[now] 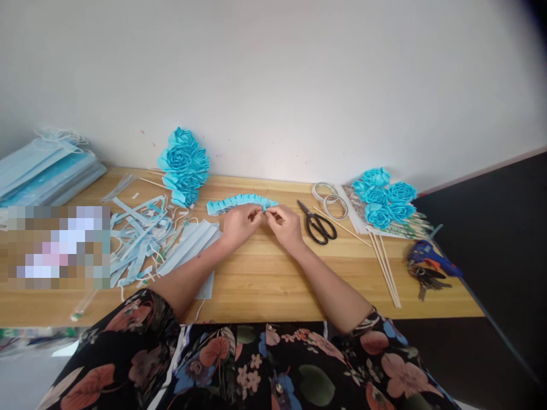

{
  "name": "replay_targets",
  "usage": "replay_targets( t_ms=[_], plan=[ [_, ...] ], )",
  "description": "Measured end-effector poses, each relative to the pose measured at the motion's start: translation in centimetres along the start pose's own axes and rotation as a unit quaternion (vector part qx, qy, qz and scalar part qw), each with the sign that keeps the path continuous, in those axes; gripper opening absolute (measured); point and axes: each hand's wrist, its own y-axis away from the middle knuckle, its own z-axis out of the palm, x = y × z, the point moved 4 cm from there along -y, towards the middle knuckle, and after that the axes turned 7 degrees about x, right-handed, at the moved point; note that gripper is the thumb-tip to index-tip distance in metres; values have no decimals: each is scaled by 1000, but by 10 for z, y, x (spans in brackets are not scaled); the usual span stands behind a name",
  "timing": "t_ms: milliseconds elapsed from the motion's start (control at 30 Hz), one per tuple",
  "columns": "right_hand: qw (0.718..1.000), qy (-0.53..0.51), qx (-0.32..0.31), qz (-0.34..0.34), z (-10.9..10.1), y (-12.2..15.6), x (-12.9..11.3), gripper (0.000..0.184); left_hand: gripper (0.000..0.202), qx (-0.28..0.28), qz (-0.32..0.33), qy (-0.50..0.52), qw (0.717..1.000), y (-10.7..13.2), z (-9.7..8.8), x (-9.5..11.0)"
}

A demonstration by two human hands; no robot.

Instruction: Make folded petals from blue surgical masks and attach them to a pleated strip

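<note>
A pleated blue strip curves across the middle of the table, its right end between my two hands. My left hand pinches its lower edge from the left, thumb and fingertips together. From the right, my right hand pinches the same end, fingertips almost touching the left ones. What lies right between the fingertips is partly hidden. Black-handled scissors lie just right of my right hand. Beneath my left forearm rest pale blue face masks.
Blue flowers lie at the back left, others at the right with wooden sticks. Mask scraps, stacked masks, tape rolls, a glue gun and keys surround the work area.
</note>
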Motion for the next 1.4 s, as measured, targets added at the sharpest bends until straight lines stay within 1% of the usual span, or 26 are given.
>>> replay_targets(
  t_ms=[200, 333, 433, 567, 633, 700, 767, 833, 933, 967, 1033, 1100, 1133, 1167, 1200, 1267, 1333, 1400],
  plan=[
    [1000, -5, -6, 10, 0, 0, -2, 15, 21, 8, -28, 37, 999, -1, 4, -11],
    [999, -22, -5, 28, -2, -1, -3, 14, 19, 1, -42, 41, 998, -3, 7, -16],
    [996, -45, -2, 79, -3, -2, 2, 16, 20, 12, -51, 39, 998, -4, 5, -18],
    [986, -64, 10, 155, -7, -4, 14, 19, 21, 26, -59, 46, 997, -5, 2, -18],
    [979, -84, 18, 183, -7, -4, 21, 21, 20, 27, -63, 56, 996, -7, 0, -15],
    [972, -119, 26, 202, -7, -4, 28, 21, 21, 37, -75, 69, 994, -10, -6, -11],
    [963, -158, 31, 217, -6, -4, 35, 21, 24, 59, -86, 80, 991, -17, -21, -5],
    [956, -185, 25, 225, -4, -3, 39, 21, 28, 76, -85, 71, 991, -25, -43, 1],
    [954, -202, 4, 221, 0, -2, 40, 22, 30, 49, -56, 8, 997, -34, -87, 2],
    [954, -205, -2, 217, 1, -2, 39, 23, 29, 33, -54, -19, 998, -34, -103, -2],
    [956, -207, -9, 208, 2, -2, 35, 22, 28, 4, -64, -80, 995, -28, -131, -17],
    [958, -204, -14, 199, 2, -2, 30, 20, 30, -27, -87, -154, 984, -15, -153, -39],
    [960, -203, -18, 193, 2, -3, 28, 20, 34, -33, -102, -200, 974, -8, -161, -52],
    [961, -202, -22, 188, 2, -3, 25, 20, 40, -42, -121, -248, 960, 0, -168, -64],
    [962, -202, -26, 182, 2, -3, 23, 20, 45, -38, -140, -294, 945, 6, -173, -75],
    [964, -202, -36, 169, 2, -3, 19, 20, 46, -32, -163, -350, 922, 17, -178, -93],
    [965, -202, -43, 159, 2, -3, 16, 21, 35, -25, -160, -370, 915, 22, -180, -102],
    [967, -200, -49, 152, 3, -2, 14, 21, 18, -13, -120, -382, 916, 23, -178, -102]
  ],
)
